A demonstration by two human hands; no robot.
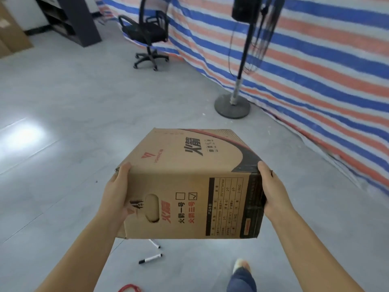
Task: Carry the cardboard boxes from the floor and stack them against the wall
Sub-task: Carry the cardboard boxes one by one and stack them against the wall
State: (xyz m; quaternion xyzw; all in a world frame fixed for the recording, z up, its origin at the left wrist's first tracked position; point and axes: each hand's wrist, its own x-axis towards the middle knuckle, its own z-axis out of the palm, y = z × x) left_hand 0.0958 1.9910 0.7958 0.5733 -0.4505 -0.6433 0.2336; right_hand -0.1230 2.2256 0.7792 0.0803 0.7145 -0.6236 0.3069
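Observation:
I hold a brown cardboard box (189, 182) with red and black print in the air in front of me, above the grey floor. My left hand (116, 190) presses flat on the box's left side. My right hand (271, 190) grips its right side. A hand-hole cut-out faces me on the near side. More brown cardboard boxes (10, 32) stand at the far left against a white wall.
A black office chair (147, 34) stands ahead. A standing fan (237, 81) with a round base is ahead right, in front of a striped tarp (326, 60). A dark shelf (71, 20) is far left. Two markers (150, 259) and a red cord (130, 288) lie at my feet.

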